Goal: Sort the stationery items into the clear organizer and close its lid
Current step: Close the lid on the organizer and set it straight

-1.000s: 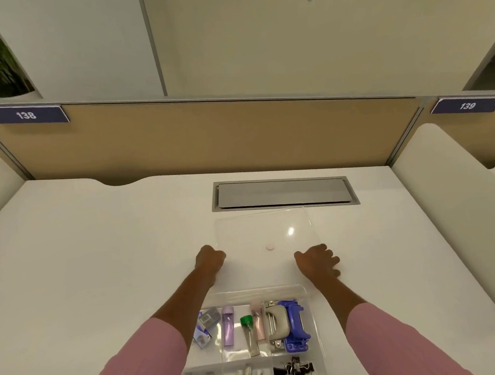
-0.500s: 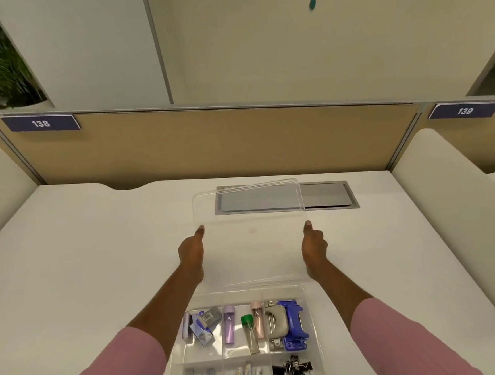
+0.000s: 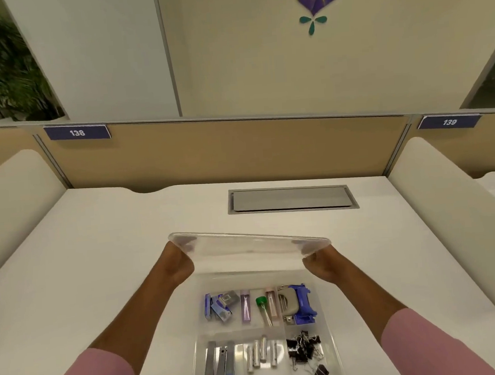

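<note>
While gripping: left hand (image 3: 176, 262) and right hand (image 3: 320, 263) are each clasping an end of the clear lid (image 3: 249, 243).
Lid: hovering over the organizer's (image 3: 325, 323) far edge.
Organizer: sitting filled at the counter's (image 3: 83, 259) near edge.

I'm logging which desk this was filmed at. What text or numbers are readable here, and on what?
"138" on the blue sign at the partition's left end.
"139" on the blue sign at its right end.
Small packets in the organizer may carry print, but it is too small to read.
Nothing readable on the lid.
</note>
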Available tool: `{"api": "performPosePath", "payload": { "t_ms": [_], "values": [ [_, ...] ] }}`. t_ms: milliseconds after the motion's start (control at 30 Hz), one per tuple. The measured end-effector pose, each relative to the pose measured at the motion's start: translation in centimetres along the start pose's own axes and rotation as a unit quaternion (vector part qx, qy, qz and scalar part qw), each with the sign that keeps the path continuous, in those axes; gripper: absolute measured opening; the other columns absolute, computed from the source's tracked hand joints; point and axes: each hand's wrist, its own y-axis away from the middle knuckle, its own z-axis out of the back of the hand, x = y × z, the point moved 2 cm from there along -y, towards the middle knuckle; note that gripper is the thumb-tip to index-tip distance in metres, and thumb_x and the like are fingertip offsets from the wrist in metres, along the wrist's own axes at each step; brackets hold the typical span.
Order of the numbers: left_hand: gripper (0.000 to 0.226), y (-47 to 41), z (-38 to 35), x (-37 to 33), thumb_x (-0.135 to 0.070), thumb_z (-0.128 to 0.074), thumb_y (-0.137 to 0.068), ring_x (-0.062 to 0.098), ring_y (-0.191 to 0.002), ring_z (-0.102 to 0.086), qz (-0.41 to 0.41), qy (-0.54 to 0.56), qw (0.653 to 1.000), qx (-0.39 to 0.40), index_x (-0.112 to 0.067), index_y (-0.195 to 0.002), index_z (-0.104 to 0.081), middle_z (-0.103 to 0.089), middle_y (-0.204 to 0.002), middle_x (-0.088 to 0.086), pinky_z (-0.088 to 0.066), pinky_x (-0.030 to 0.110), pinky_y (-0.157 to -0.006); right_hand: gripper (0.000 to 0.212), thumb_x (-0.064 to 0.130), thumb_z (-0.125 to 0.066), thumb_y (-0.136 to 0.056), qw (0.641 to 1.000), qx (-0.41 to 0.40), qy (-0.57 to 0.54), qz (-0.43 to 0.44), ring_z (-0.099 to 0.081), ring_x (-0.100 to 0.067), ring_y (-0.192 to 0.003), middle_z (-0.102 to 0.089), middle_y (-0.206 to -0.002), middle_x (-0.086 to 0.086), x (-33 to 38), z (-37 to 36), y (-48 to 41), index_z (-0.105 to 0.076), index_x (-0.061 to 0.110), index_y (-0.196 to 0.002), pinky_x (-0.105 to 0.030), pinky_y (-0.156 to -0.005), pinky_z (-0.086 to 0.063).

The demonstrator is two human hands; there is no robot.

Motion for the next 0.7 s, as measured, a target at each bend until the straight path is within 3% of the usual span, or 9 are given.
{"api": "performPosePath", "payload": {
  "t_ms": [67,133,200,267,333,400,500,600,700],
  "values": [
    [0.035,1.3,1.5,0.6,-0.005,-0.049,-0.082,0.013,-0.039,-0.050,0.067,-0.056,0.995,0.048,-0.018,-0.056,-0.069,-0.054,-0.057,0.000,-0.038,0.018,-0.040,0.027,-0.013,-0.041,-0.093,0.999,0.015,0.047,-0.003,-0.050,-0.019,-0.085,-0.052,-0.100,-0.014,-0.3,0.8,1.3,-0.063,-0.010,-0.108,-0.023,-0.074,-0.041],
    [0.022,1.9,2.9,1.1,-0.016,-0.058,-0.084,0.016,-0.042,-0.035,0.131,-0.139,0.980,0.051,-0.014,-0.065,-0.067,-0.037,-0.056,0.001,-0.026,0.025,-0.047,0.038,-0.007,-0.053,-0.092,0.991,0.010,0.134,-0.023,-0.050,-0.023,-0.102,-0.051,-0.120,-0.016,-0.4,1.4,2.2,-0.053,0.002,-0.129,-0.027,-0.082,-0.045],
    [0.023,2.3,3.4,1.6,-0.030,-0.070,-0.079,0.018,-0.046,-0.042,0.174,-0.191,0.964,0.056,-0.010,-0.069,-0.064,-0.043,-0.053,0.002,-0.034,0.026,-0.046,0.054,-0.002,-0.062,-0.087,0.970,0.021,0.238,-0.047,-0.042,-0.024,-0.126,-0.044,-0.137,-0.009,-0.3,1.1,2.9,-0.048,0.012,-0.137,-0.032,-0.097,-0.041],
    [0.041,2.5,3.5,2.3,-0.045,-0.073,-0.075,0.022,-0.075,-0.059,0.176,-0.303,0.935,0.059,-0.009,-0.094,-0.064,-0.061,-0.086,0.005,-0.048,0.030,-0.063,0.064,-0.006,-0.063,-0.084,0.950,0.041,0.306,-0.040,-0.034,-0.026,-0.136,-0.036,-0.149,-0.010,-0.4,0.4,3.7,-0.040,0.008,-0.143,-0.035,-0.107,-0.036],
    [0.055,2.6,3.6,3.6,-0.048,-0.070,-0.079,0.024,-0.116,-0.046,0.140,-0.374,0.914,0.068,-0.015,-0.119,-0.049,-0.047,-0.125,0.003,-0.041,0.037,-0.090,0.075,-0.007,-0.063,-0.084,0.946,0.023,0.321,-0.038,-0.033,-0.028,-0.138,-0.027,-0.156,-0.014,-0.9,0.1,4.4,-0.027,0.006,-0.149,-0.037,-0.111,-0.033],
    [0.059,2.9,3.6,5.0,-0.042,-0.069,-0.083,0.022,-0.129,-0.032,0.116,-0.360,0.922,0.079,-0.015,-0.126,-0.039,-0.036,-0.132,-0.001,-0.031,0.042,-0.103,0.085,-0.004,-0.063,-0.086,0.936,-0.007,0.351,-0.031,-0.023,-0.030,-0.145,-0.013,-0.160,-0.014,-1.6,-0.2,5.0,-0.013,0.008,-0.153,-0.040,-0.113,-0.031],
    [0.061,3.9,3.6,7.1,-0.035,-0.070,-0.084,0.015,-0.113,-0.042,0.040,-0.377,0.922,0.072,-0.019,-0.127,-0.030,-0.038,-0.126,-0.006,-0.038,0.032,-0.093,0.072,0.000,-0.064,-0.084,0.896,-0.044,0.441,0.014,-0.039,-0.032,-0.133,-0.027,-0.151,-0.019,-2.8,-0.5,5.9,-0.026,0.006,-0.145,-0.044,-0.108,-0.042],
    [0.059,4.8,4.3,9.2,-0.033,-0.074,-0.080,0.013,-0.104,-0.052,-0.048,-0.403,0.912,0.054,-0.024,-0.120,-0.032,-0.047,-0.113,-0.011,-0.044,0.018,-0.071,0.063,-0.003,-0.063,-0.081,0.892,-0.058,0.444,0.054,-0.050,-0.028,-0.118,-0.044,-0.136,-0.014,-4.4,-0.2,6.8,-0.039,0.011,-0.138,-0.038,-0.096,-0.048],
    [0.067,5.2,5.4,11.3,-0.033,-0.076,-0.078,0.017,-0.109,-0.051,-0.066,-0.431,0.900,0.031,-0.022,-0.127,-0.030,-0.046,-0.117,-0.009,-0.046,0.026,-0.081,0.065,-0.002,-0.065,-0.082,0.893,-0.055,0.438,0.084,-0.051,-0.019,-0.113,-0.049,-0.135,-0.010,-6.0,0.5,7.1,-0.037,0.010,-0.140,-0.024,-0.090,-0.043]
  ]
}}
